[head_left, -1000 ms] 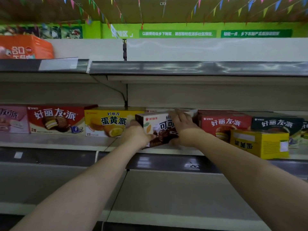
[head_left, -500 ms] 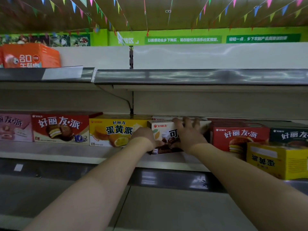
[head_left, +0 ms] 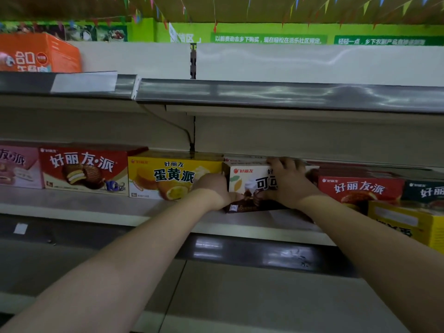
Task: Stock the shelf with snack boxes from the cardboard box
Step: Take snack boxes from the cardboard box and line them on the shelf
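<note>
Snack box (head_left: 249,186), white and brown, stands on the shelf (head_left: 101,207) between your hands, slotted between the yellow box (head_left: 168,176) on its left and the red box (head_left: 360,188) on its right. Your left hand (head_left: 212,191) grips its left end, fingers curled round the edge; your right hand (head_left: 290,181) presses its front, fingers hooked over the top.

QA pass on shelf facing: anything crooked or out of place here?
Yes: the yellow cardboard snack box at far right sits forward of the row at the shelf's front edge, turned askew with its print upside down.
</note>
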A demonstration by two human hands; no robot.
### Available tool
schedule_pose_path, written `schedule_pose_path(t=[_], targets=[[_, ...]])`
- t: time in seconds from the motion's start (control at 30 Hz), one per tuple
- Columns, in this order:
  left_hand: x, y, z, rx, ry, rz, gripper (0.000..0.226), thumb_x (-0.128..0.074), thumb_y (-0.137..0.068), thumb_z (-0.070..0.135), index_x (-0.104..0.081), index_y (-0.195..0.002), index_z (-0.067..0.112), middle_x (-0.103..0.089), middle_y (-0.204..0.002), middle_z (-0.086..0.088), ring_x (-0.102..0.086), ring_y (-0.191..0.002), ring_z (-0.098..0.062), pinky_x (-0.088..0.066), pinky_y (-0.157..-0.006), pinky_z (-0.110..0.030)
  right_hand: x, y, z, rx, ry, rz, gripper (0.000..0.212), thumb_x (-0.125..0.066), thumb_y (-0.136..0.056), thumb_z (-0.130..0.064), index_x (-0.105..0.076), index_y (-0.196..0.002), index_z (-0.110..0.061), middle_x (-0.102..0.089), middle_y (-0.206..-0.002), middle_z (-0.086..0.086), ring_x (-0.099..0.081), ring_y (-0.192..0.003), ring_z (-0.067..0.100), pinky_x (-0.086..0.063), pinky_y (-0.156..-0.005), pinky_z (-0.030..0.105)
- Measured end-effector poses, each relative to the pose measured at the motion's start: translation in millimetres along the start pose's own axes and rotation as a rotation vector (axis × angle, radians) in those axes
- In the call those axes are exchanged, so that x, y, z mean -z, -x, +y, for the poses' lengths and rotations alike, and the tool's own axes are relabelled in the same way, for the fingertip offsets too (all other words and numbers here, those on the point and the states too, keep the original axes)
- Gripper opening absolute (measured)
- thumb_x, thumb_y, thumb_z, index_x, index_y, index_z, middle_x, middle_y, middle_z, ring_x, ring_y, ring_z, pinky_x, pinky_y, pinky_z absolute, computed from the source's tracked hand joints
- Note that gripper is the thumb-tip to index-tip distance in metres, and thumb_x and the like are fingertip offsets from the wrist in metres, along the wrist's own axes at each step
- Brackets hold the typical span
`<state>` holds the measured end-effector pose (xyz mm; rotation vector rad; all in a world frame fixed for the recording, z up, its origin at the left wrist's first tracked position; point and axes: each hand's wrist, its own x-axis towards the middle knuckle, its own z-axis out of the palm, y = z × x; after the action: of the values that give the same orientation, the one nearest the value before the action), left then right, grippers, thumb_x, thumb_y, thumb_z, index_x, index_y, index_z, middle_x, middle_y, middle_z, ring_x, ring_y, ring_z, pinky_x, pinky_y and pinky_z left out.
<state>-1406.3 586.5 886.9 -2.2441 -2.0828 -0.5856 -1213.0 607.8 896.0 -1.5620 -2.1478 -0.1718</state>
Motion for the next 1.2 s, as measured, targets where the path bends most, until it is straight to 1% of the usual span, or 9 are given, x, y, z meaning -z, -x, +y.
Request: schedule_pose_path(t=[0.2, 0.43, 0.67, 0.8, 0.87, 0.93, 1.03, 1.07, 1.2], targets=[[-6.9, -2.2, 4.5, 0.004, -0.02, 0.043, 0.053, -0.05, -0.093, 0.056, -0.061, -0.12, 0.012, -0.064, -0.114, -0.008, -0.059, -0.103, -0.025, -0.043, -0.075, -0.028, 2.9, -1.4, 1.2, -0.006, 0.003, 0.005, 0.09, -0.073, -0.08, -0.043, -0.019, -0.15, -0.021, -0.021, -0.151, 0.013, -0.006, -0.141, 0.043, -0.018, -0.115, 0.052], [-9.2, -5.1, 17.8, 0.016, -0.017, 0.063, 0.051, -0.051, -0.092, 0.055, -0.064, -0.11, 0.01, -0.065, -0.107, -0.008, -0.059, -0.096, -0.024, -0.044, -0.073, -0.03, 12.2, -0.5, 5.4, -0.046, -0.001, 0.009, 0.079, -0.069, -0.085, -0.039, -0.024, -0.148, -0.021, -0.028, -0.148, 0.013, -0.014, -0.139, 0.042, -0.023, -0.112, 0.049], [-11.2, -10.8, 36.3, 0.02, 0.026, 0.019, 0.035, -0.056, -0.097, 0.035, -0.062, -0.108, 0.002, -0.067, -0.104, -0.013, -0.063, -0.091, -0.024, -0.044, -0.068, -0.027, 5.0, -5.9, 13.1, -0.081, -0.006, 0.027, 0.07, -0.065, -0.088, -0.04, -0.031, -0.146, -0.019, -0.029, -0.147, 0.018, -0.018, -0.136, 0.044, -0.023, -0.112, 0.043], [-6.3, -14.4, 42.6, 0.059, -0.034, 0.214, 0.048, -0.059, -0.092, 0.014, -0.037, -0.131, -0.002, -0.063, -0.116, -0.016, -0.063, -0.102, -0.031, -0.042, -0.067, -0.03, -9.2, -10.7, 9.6, -0.08, 0.0, 0.117, 0.07, -0.064, -0.087, -0.045, -0.033, -0.145, -0.024, -0.032, -0.144, 0.015, -0.018, -0.135, 0.042, -0.03, -0.11, 0.049], [-2.7, -12.3, 48.2, 0.001, -0.236, 0.348, 0.048, -0.054, -0.09, 0.006, -0.031, -0.132, 0.003, -0.058, -0.117, -0.017, -0.061, -0.099, -0.033, -0.041, -0.062, -0.034, -14.3, -10.2, 1.7, -0.093, 0.033, 0.151, 0.066, -0.061, -0.088, -0.048, -0.032, -0.145, -0.029, -0.033, -0.142, 0.01, -0.019, -0.134, 0.039, -0.038, -0.101, 0.055], [-4.0, -16.3, 48.3, -0.137, -0.444, 0.441, 0.056, -0.054, -0.09, 0.013, -0.027, -0.14, 0.008, -0.043, -0.131, -0.018, -0.048, -0.115, -0.036, -0.041, -0.073, -0.038, -17.4, -12.1, -7.6, -0.104, 0.052, 0.151, 0.061, -0.059, -0.091, -0.044, -0.032, -0.144, -0.032, -0.033, -0.141, 0.008, -0.02, -0.132, 0.036, -0.04, -0.094, 0.055], [-9.0, -29.5, 41.8, -0.241, -0.54, 0.336, 0.069, -0.059, -0.088, 0.025, -0.024, -0.147, 0.011, -0.034, -0.143, -0.015, -0.033, -0.132, -0.034, -0.026, -0.109, -0.044, -18.4, -18.5, -15.7, -0.102, 0.031, 0.147, 0.054, -0.057, -0.092, -0.033, -0.036, -0.142, -0.033, -0.035, -0.137, 0.005, -0.024, -0.128, 0.034, -0.041, -0.091, 0.054], [-11.0, -33.7, 39.3, -0.223, -0.521, 0.302, 0.071, -0.06, -0.088, 0.025, -0.024, -0.147, 0.01, -0.037, -0.143, -0.014, -0.034, -0.133, -0.033, -0.021, -0.113, -0.045, -18.7, -20.1, -15.2, -0.098, 0.027, 0.146, 0.054, -0.057, -0.092, -0.031, -0.037, -0.142, -0.032, -0.036, -0.137, 0.005, -0.024, -0.127, 0.034, -0.041, -0.092, 0.055], [-12.9, -42.0, 33.1, -0.217, -0.527, 0.3, 0.063, -0.065, -0.085, 0.02, -0.033, -0.138, 0.007, -0.046, -0.136, -0.014, -0.043, -0.126, -0.032, -0.024, -0.112, -0.041, -8.6, -21.6, -4.9, -0.146, -0.002, 0.199, 0.059, -0.059, -0.089, -0.04, -0.034, -0.142, -0.028, -0.032, -0.143, 0.009, -0.025, -0.132, 0.035, -0.033, -0.098, 0.059]])
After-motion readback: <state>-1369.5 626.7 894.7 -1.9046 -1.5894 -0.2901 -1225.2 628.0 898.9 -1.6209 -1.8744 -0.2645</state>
